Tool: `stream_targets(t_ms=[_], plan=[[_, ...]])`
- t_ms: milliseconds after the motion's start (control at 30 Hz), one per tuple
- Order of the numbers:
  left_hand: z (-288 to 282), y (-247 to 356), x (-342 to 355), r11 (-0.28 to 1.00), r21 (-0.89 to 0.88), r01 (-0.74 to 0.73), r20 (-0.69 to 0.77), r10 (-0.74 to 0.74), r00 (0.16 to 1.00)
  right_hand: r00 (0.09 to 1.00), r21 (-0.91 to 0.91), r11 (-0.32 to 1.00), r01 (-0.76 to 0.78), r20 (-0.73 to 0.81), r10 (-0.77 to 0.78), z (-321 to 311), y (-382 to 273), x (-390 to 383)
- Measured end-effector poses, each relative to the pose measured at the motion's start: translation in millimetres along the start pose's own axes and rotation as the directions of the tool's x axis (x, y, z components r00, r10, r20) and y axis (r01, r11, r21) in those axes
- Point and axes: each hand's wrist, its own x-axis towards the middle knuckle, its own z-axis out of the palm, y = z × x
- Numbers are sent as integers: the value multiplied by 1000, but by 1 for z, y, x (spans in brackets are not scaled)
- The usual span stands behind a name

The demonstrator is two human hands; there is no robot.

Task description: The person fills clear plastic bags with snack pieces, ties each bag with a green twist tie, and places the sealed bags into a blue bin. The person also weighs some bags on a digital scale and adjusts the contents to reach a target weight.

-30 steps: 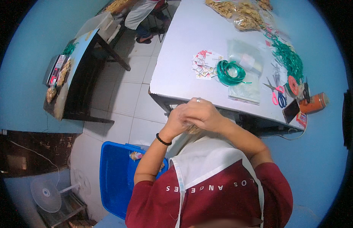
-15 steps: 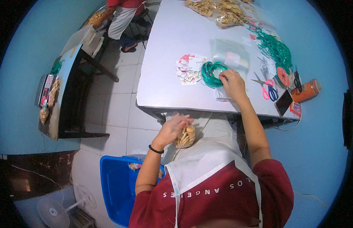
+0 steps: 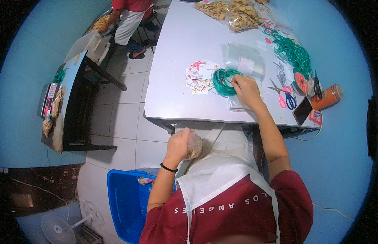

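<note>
Cards (image 3: 206, 72) left of ribbon coil (image 3: 218, 85)

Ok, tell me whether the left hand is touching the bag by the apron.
Touching: the head view shows the left hand closed on the bag, whose body bulges out beside the fist.

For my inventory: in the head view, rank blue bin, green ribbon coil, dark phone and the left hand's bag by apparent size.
1. Blue bin
2. Green ribbon coil
3. Held bag and dark phone: too alike to rank

Remotely, I see a white-topped table (image 3: 168, 57) carrying bagged biscuits (image 3: 242, 21), paper labels (image 3: 199, 76) and a green ribbon coil (image 3: 218, 83). Pink-handled scissors (image 3: 282, 100) and a smartphone (image 3: 303, 110) lie there.
</note>
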Motion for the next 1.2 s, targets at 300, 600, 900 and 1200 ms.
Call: stream_targets(t_ms=[300, 600, 900, 1200], plan=[[-11, 8, 3, 997, 6, 71, 86, -71, 994, 977, 556, 821, -131, -66, 201, -4, -19, -9], [-48, 68, 36, 969, 158, -189, 0, 191, 982, 908, 519, 775, 361, -8, -418, -27, -103, -40], [-86, 27, 111, 994, -39, -98, -436, 71, 897, 891, 892, 396, -218, 347, -293, -26, -123, -71], [-107, 66, 108, 966, -257, 16, -131, -51, 990, 982, 766, 638, 79, 51, -183, 4, -86, -13]])
